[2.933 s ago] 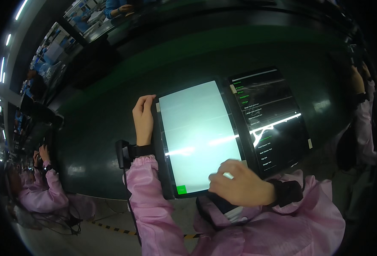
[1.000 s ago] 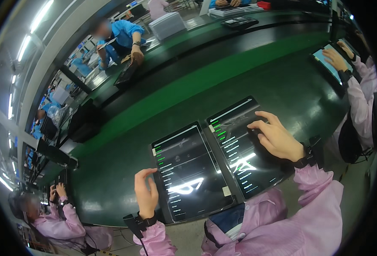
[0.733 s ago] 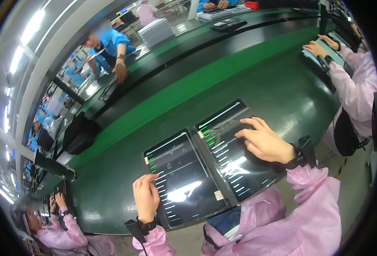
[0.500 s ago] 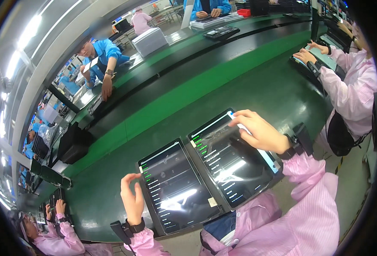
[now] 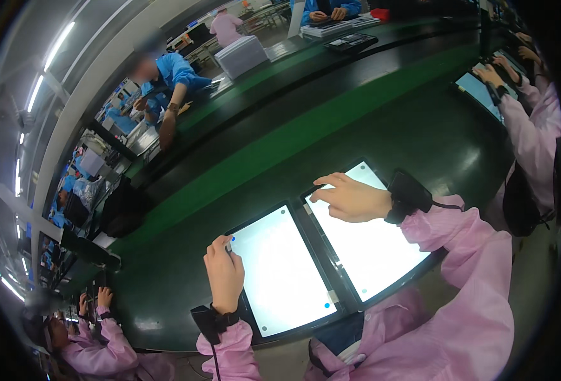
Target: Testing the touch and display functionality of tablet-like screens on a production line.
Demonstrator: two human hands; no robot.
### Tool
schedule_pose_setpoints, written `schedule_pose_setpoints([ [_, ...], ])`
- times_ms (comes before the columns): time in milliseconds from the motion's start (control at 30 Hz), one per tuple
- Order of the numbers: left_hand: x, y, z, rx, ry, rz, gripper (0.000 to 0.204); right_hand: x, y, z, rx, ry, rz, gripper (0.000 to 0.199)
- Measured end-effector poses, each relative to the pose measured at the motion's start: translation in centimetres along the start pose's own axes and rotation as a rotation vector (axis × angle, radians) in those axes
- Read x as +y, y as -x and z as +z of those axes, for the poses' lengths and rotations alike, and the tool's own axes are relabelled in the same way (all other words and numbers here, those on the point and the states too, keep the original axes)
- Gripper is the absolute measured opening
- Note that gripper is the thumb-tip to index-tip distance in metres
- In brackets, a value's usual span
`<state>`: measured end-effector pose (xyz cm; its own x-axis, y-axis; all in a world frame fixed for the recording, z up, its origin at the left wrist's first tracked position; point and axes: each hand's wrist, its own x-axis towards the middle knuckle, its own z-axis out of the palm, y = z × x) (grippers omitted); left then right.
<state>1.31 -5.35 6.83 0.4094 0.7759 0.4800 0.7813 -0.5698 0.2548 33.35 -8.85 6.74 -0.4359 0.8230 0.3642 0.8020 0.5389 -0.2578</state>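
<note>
Your left hand (image 5: 224, 274) curls loosely, your right hand (image 5: 353, 198) spreads: best touch left tablet (image 5: 287, 273) and right tablet (image 5: 372, 254) squarely on their dots (image 5: 327, 305).

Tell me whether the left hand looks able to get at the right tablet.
Probably yes: the left tablet lies flat between, so the left hand could cross over it, though the right hand partly covers the right tablet.
</note>
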Motion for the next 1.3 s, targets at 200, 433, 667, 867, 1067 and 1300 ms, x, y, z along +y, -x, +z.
schedule_pose_setpoints([
  [200,0.4,-0.1,0.2,-0.086,0.034,-0.063,0.035,0.0,0.0,0.1,0.029,0.001,-0.015,0.027],
  [433,2.2,0.8,-0.3,-0.132,0.123,-0.005,0.036,-0.2,1.2,-0.3,-0.004,0.017,0.038,0.025],
  [667,8.0,4.8,-1.8,-0.293,0.131,0.002,0.034,-1.6,6.1,-2.9,-0.015,-0.024,0.015,0.024],
  [867,12.6,8.6,-2.3,-0.351,0.146,0.066,0.037,-3.5,10.7,-5.0,-0.059,-0.005,0.085,0.024],
  [1067,14.8,11.4,-2.4,-0.371,0.133,0.114,0.049,-5.2,15.3,-6.3,-0.103,-0.030,0.187,0.030],
  [1300,15.8,12.6,-2.1,-0.376,0.160,0.088,0.049,-6.7,18.3,-7.4,-0.180,-0.069,0.340,0.043],
])
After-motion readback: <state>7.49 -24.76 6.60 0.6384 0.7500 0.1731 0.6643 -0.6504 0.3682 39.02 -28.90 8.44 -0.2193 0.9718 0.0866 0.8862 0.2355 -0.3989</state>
